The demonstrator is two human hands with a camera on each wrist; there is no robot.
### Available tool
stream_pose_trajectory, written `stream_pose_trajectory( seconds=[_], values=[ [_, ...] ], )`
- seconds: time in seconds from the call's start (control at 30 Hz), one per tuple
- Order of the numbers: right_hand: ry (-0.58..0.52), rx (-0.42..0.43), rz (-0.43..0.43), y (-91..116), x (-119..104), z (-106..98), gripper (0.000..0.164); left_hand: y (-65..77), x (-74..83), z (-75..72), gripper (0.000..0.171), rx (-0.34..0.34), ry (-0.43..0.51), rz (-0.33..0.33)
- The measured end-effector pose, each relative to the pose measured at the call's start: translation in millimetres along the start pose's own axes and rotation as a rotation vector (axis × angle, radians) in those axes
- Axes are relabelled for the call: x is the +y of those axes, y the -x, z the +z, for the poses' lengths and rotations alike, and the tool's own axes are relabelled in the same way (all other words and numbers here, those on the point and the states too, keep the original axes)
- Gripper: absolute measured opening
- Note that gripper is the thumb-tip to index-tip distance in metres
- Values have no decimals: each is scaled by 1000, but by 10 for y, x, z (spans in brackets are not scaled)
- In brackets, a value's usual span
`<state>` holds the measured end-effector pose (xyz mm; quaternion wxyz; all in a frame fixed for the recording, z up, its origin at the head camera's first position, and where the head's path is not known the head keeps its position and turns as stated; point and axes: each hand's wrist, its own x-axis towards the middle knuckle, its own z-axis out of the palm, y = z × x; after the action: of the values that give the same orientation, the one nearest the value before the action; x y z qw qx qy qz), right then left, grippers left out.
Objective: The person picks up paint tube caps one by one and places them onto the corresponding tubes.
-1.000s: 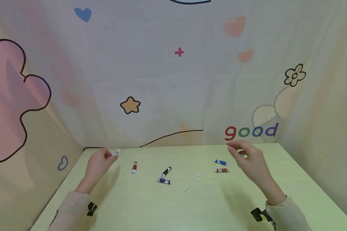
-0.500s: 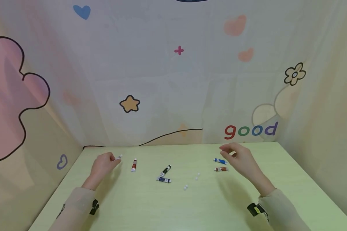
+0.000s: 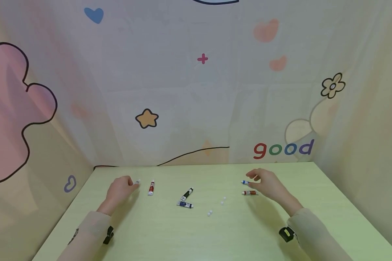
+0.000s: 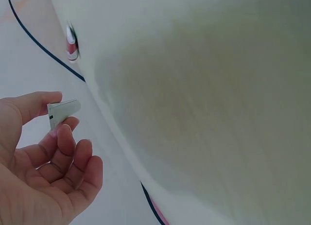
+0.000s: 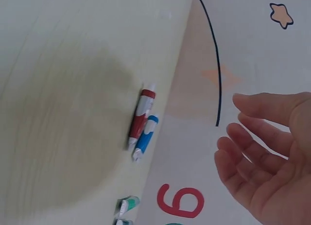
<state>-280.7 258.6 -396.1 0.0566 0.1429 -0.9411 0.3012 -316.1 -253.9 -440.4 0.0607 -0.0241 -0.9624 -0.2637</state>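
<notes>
In the head view, my left hand (image 3: pixel 119 190) is over the left part of the table, pinching a small whitish paint tube (image 4: pixel 64 111) between thumb and index finger. The tube's flat crimped end shows in the left wrist view. Just right of that hand lies a red paint tube (image 3: pixel 151 187). My right hand (image 3: pixel 267 185) hovers at the right with loosely bent fingers and nothing between them. It partly covers a blue paint tube (image 3: pixel 244 182) in the head view. A brownish-red paint tube (image 3: pixel 249 193) lies beside the blue one. The right wrist view also shows a green paint tube (image 5: pixel 129 204).
A dark green tube (image 3: pixel 187 194) and a navy tube (image 3: pixel 185 204) lie mid-table, close together. Small white pieces (image 3: pixel 210 212) are to their right. A printed curtain (image 3: pixel 183 90) rises behind the light table (image 3: pixel 183 239). Another tube's end (image 5: pixel 124 222) shows at the right wrist view's lower edge.
My left hand has moved right and down with the whitish tube, nearer the red one. The right hand has come left and lower, now overlapping the blue tube.
</notes>
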Motion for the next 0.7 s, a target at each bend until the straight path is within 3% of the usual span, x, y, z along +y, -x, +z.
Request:
stream_pose_trajectory(
  seconds=[0.2,0.5,0.7],
  values=[
    [28,-117,41,-21,85,34,34,-36,-35,46,29,-8,-17,-6],
    [74,-196,-5,-21,244,67,36,-112,-59,85,32,-54,-29,-24],
    [84,-229,52,-28,294,96,37,-125,-40,109,29,-101,-54,-45]
  ],
)
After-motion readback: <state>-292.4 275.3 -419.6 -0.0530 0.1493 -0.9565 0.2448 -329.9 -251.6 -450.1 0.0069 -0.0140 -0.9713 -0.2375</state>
